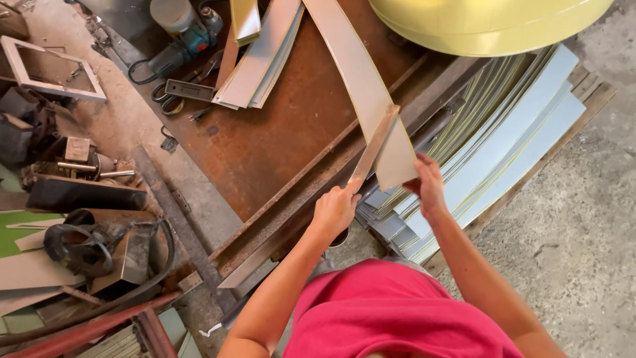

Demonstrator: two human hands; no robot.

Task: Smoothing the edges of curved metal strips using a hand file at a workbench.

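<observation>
Rusty steel workbench (pixel 278 132) behind; left hand (pixel 334 211) clamped on narrow metal strip (pixel 374 144), right hand (pixel 427 185) pinching long curved sheet-metal band (pixel 361 86): probably stiff, springy, sharp-edged; best held by flat faces.

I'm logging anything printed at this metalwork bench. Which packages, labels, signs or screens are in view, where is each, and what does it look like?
No packages, signs or screens show.
Possible label: a pale patch on the teal angle grinder, top left on the rusty table; too small to make out.
The metal strip in the left hand and right hand is bare grey.
</observation>
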